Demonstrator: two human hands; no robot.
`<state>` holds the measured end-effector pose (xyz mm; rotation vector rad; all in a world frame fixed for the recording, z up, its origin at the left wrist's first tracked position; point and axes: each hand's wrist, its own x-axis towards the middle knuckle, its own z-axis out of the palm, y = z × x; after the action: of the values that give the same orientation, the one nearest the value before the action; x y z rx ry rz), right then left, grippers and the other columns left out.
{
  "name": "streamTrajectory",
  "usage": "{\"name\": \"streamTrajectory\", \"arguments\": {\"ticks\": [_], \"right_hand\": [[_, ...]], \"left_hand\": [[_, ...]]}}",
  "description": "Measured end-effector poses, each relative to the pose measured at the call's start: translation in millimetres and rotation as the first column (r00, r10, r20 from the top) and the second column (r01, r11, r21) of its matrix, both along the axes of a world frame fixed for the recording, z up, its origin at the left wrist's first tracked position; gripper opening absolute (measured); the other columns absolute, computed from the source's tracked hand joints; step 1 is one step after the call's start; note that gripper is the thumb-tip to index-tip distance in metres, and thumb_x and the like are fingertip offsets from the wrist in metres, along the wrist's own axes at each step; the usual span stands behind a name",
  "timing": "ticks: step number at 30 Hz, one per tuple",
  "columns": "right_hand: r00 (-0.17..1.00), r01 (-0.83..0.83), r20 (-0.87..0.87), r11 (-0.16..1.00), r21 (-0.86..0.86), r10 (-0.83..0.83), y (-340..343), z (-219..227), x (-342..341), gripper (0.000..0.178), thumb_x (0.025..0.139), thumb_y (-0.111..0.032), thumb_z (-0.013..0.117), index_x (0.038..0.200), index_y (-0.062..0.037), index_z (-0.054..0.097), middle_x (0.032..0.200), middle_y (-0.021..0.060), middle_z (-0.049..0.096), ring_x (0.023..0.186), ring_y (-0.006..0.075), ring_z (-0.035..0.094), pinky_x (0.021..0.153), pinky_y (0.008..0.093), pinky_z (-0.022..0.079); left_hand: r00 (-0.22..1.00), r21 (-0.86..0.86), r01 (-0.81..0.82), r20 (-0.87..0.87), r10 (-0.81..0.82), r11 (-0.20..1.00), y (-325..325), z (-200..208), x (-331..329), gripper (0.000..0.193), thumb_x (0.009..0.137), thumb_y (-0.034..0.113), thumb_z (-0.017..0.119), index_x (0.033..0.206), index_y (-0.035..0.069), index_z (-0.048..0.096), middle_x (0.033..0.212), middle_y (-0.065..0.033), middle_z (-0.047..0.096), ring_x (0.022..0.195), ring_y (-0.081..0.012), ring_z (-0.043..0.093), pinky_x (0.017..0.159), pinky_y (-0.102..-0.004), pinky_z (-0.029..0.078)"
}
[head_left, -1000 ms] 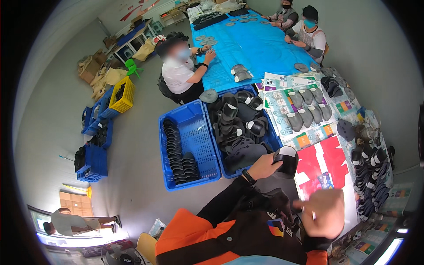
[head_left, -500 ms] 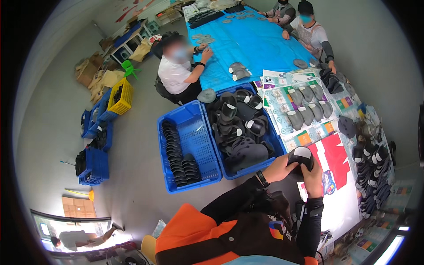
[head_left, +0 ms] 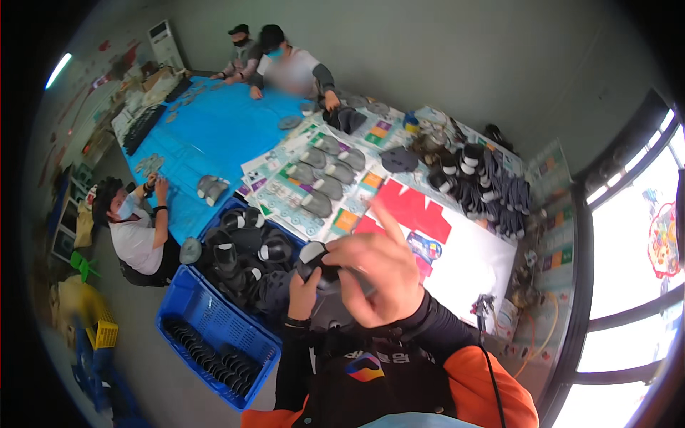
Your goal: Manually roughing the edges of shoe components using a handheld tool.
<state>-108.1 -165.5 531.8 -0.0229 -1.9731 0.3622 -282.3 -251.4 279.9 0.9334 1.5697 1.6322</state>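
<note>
My left hand (head_left: 304, 294) grips a black cupped piece (head_left: 307, 268) with a white patch near its top edge. In front of that piece my right hand (head_left: 382, 274) hovers, blurred by motion, with a finger raised and the thumb apart. I see nothing in its grasp, and it hides part of the piece's right side. More black cupped pieces (head_left: 222, 250) with white patches lie heaped just to the left. Beyond my hands, grey cupped pieces (head_left: 327, 187) rest in rows on printed sheets.
A blue crate (head_left: 214, 312) at the lower left holds stacked dark curved pieces. Red paper (head_left: 410, 214) lies on the table to the right, before piles of dark pieces (head_left: 499, 178). Co-workers sit and stand around the blue-covered table (head_left: 207, 135). A cable (head_left: 492, 385) hangs at right.
My view has swung to the right, bringing the windows in. My right hand has come off the piece and its fingers have spread; my left hand still holds it.
</note>
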Motion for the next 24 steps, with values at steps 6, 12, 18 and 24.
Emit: {"name": "streamTrajectory", "arguments": {"ticks": [6,12,18,24], "right_hand": [[0.984,0.064,-0.177,0.989,0.135,-0.039,10,5,5,0.101,0.073,0.018,0.065,0.16,-0.0062,0.019,0.081,0.0107,0.065,0.068,0.0311,0.063,0.071,0.0468,0.058],[0.917,0.298,0.329,0.936,-0.19,-0.225,58,-73,55,0.04,0.077,-0.001,0.068,0.117,-0.002,0.068,0.084,0.0118,0.065,0.078,0.0311,0.067,0.075,0.0434,0.054],[0.287,0.879,0.957,0.41,-0.243,-0.05,144,-360,291,0.034,0.088,-0.021,0.065,0.118,-0.0071,0.071,0.115,0.0217,0.072,0.107,0.0386,0.068,0.095,0.0475,0.053],[0.011,0.992,1.0,0.124,-0.014,0.026,59,-447,478,0.067,0.075,-0.022,0.082,0.131,0.0028,0.054,0.135,0.0298,0.054,0.13,0.0458,0.051,0.108,0.0515,0.045]], "left_hand": [[0.982,-0.094,0.088,0.175,-0.071,0.992,5,5,5,0.031,0.099,0.011,0.066,0.126,-0.003,0.065,0.115,-0.0052,0.071,0.103,-0.0146,0.063,0.09,-0.0311,0.049],[0.986,-0.262,0.115,-0.088,-0.142,0.958,18,-34,13,0.039,0.104,0.017,0.061,0.135,-0.005,0.058,0.125,-0.0118,0.07,0.11,-0.0226,0.063,0.099,-0.0336,0.046],[0.884,-0.42,0.241,-0.277,-0.376,0.875,61,-76,51,0.039,0.097,0.028,0.072,0.118,-0.005,0.066,0.107,-0.0189,0.074,0.095,-0.0327,0.07,0.085,-0.0394,0.052],[0.806,-0.634,0.364,-0.153,-0.572,0.683,111,-167,117,0.036,0.09,0.023,0.072,0.114,-0.005,0.068,0.102,-0.0152,0.075,0.092,-0.0218,0.071,0.081,-0.0379,0.053]]}}
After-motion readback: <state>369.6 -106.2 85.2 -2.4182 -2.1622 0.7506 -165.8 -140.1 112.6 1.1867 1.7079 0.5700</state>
